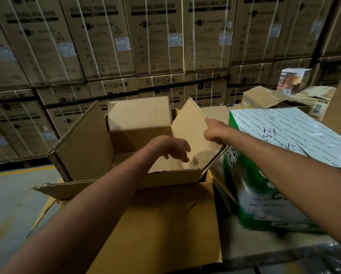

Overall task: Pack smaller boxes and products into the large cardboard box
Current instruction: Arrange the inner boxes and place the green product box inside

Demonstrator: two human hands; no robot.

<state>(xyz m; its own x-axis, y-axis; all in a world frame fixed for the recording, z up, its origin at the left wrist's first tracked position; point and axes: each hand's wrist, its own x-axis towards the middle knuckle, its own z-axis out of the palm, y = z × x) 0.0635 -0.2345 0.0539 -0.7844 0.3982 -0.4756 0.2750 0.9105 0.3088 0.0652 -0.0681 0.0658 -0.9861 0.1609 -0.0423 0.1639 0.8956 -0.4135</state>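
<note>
The right hand (213, 133) grips the right flap (191, 131) of the large open brown cardboard box (82, 147). The left hand (169, 147) hovers unclenched inside, holding nothing.

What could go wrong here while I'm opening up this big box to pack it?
The right flap, held back by your right hand, may spring shut once released. The green and white carton crowds that flap, leaving little room. Your left hand hovers inside the large cardboard box; a closing flap could catch it.

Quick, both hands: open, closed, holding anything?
Left hand: open, fingers loosely curled over the large cardboard box, holding nothing.
Right hand: closed on the box's right flap.
</note>
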